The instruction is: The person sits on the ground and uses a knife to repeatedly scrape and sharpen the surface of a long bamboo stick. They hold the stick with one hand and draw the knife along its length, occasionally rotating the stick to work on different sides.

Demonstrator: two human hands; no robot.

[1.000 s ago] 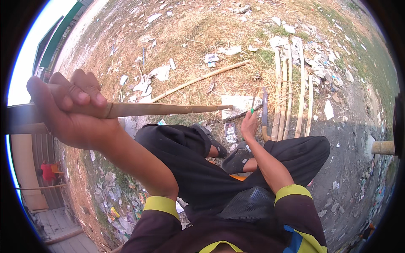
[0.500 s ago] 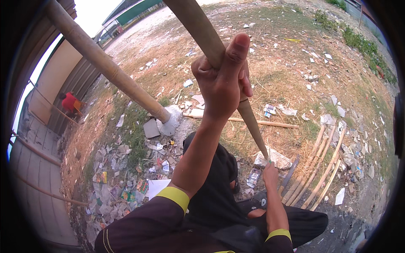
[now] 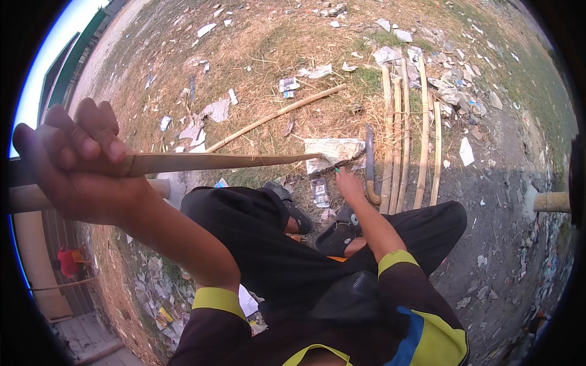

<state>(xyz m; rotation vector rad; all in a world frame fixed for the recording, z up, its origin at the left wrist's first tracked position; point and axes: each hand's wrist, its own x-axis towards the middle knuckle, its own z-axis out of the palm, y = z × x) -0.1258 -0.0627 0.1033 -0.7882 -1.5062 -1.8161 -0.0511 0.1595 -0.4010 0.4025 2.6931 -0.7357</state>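
Observation:
My left hand (image 3: 85, 165) is raised at the left, its fingers wrapped round a long bamboo strip (image 3: 226, 161). The strip runs nearly level across the view to my right hand (image 3: 349, 186). That hand is closed beside the strip's far end, with a small green bit showing at its fingers; what it grips I cannot make out. Beneath the strip's end lies a whitish slab (image 3: 332, 146). Just right of the slab, a machete (image 3: 369, 161) with a dark blade and a curved wooden handle rests on the ground.
Several bamboo strips (image 3: 422, 134) lie side by side at the right. Another bamboo strip (image 3: 274, 118) lies slanted on dry grass. My sandalled feet (image 3: 339, 235) are close to the slab. Litter (image 3: 146, 283) covers the ground at lower left. A person in red (image 3: 68, 262) is far left.
My left hand has swung to the left and lower with the bamboo strip, which now lies nearly level instead of steep. The whole view has turned right. My right hand stays at the strip's end by the slab.

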